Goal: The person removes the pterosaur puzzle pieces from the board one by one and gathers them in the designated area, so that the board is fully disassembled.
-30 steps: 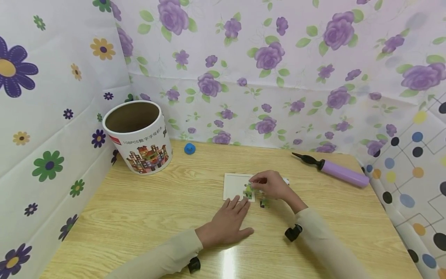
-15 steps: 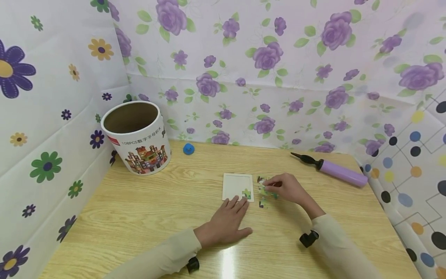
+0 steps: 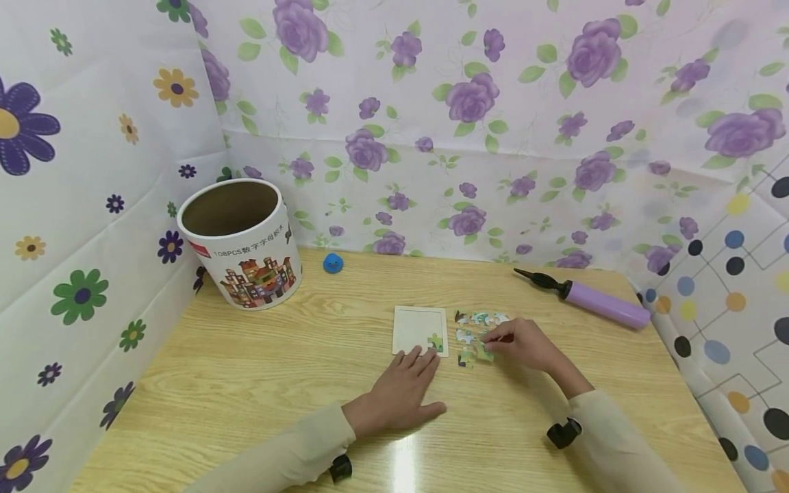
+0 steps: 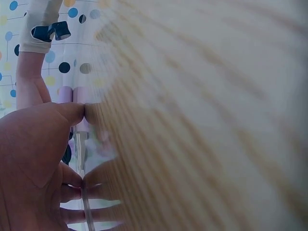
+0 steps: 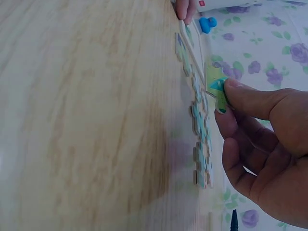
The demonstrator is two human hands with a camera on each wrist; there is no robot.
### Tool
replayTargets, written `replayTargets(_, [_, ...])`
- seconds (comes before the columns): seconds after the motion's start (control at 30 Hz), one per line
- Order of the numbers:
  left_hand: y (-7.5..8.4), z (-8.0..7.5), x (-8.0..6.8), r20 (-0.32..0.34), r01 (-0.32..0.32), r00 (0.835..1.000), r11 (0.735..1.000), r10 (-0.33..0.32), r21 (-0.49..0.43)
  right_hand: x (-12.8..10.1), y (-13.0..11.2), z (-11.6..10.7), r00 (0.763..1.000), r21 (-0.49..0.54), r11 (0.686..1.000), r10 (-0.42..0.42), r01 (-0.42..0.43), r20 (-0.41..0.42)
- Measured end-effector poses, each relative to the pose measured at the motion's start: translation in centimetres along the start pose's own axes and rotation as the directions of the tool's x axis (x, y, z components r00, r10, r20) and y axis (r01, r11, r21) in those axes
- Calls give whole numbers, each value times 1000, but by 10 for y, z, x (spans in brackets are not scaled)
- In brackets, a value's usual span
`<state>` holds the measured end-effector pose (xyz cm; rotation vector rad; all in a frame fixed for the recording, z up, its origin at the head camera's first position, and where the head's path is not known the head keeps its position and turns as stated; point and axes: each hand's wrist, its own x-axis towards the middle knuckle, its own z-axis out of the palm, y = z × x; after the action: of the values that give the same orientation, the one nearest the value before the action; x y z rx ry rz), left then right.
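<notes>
A green puzzle piece (image 5: 214, 74) is pinched between the thumb and fingers of my right hand (image 3: 524, 346), raised off the table in the right wrist view. Below and beside it lie several loose puzzle pieces (image 3: 465, 336), partly covered by that hand in the head view. To their left is a square white puzzle tray (image 3: 409, 327), with green pieces (image 3: 436, 341) in its lower right corner. My left hand (image 3: 401, 396) lies flat with fingers spread, its fingertips at the tray's near edge. How many pieces sit under those fingertips is hidden.
A large white printed bucket (image 3: 246, 250) stands at the back left, near a small blue toy (image 3: 333, 263). A purple hand pump (image 3: 607, 305) with a black nozzle lies at the back right. Patterned cloth surrounds the wooden table (image 3: 308, 356).
My right hand has moved from the tray rightward to the loose pieces and now pinches a green one. More loose pieces show. My left hand stays in place.
</notes>
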<state>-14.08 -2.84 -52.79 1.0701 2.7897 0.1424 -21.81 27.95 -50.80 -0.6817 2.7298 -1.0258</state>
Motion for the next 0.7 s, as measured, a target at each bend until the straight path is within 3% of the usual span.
replayTargets(0.7, [-1, 1, 1, 1, 0, 1000, 1000, 0, 9, -6, 10, 9, 998, -78, 996, -43, 45, 34])
